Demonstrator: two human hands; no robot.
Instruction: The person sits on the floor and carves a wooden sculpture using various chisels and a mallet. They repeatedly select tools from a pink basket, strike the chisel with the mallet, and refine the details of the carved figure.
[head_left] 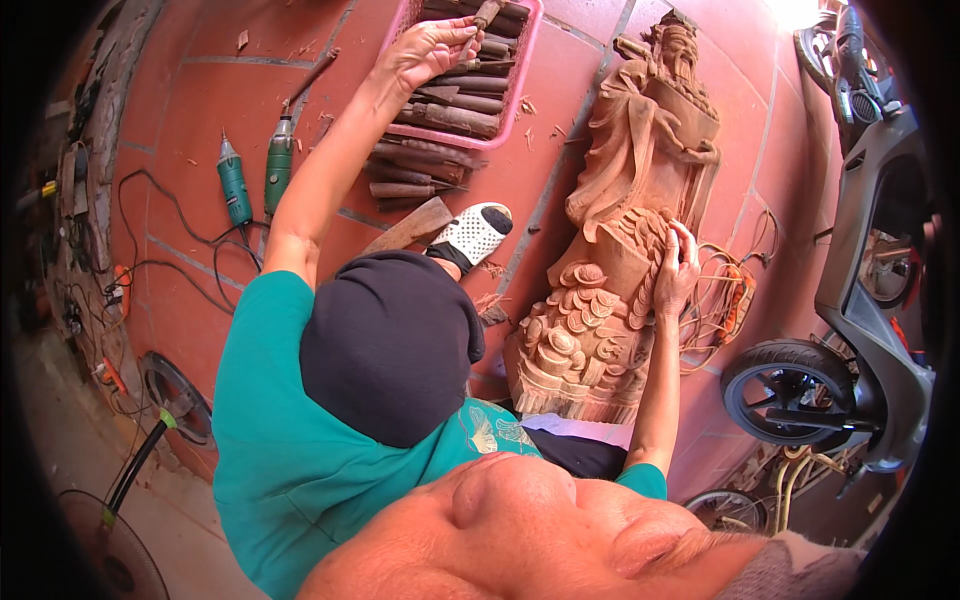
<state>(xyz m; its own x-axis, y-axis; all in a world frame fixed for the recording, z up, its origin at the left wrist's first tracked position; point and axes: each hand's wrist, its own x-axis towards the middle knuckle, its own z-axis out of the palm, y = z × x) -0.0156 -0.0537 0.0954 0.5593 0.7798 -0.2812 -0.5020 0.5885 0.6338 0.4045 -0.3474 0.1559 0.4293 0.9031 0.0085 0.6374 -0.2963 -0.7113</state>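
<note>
A carved wooden statue (640, 215) of a robed, bearded figure lies on the tiled floor, its head at the far end and heaped coin-like shapes near me. My right hand (677, 270) rests on its right side, fingers stretched out over the carving and holding no tool. Up at the far left, my left hand (432, 52) is above a pink plastic basket (493, 143) full of wood-handled carving tools. Its fingers pinch the worn handle of a carving chisel (488, 13), whose other end I cannot make out. More chisels (415, 170) lie in a pile below the basket.
Two green rotary power tools (233, 180) with cords lie on the left. A wooden mallet-like piece (405, 228) is beside my white clog (474, 232). An orange power strip (738, 300) with tangled cord sits right of the statue, near a parked motorbike (790, 390). A fan (110, 540) stands lower left.
</note>
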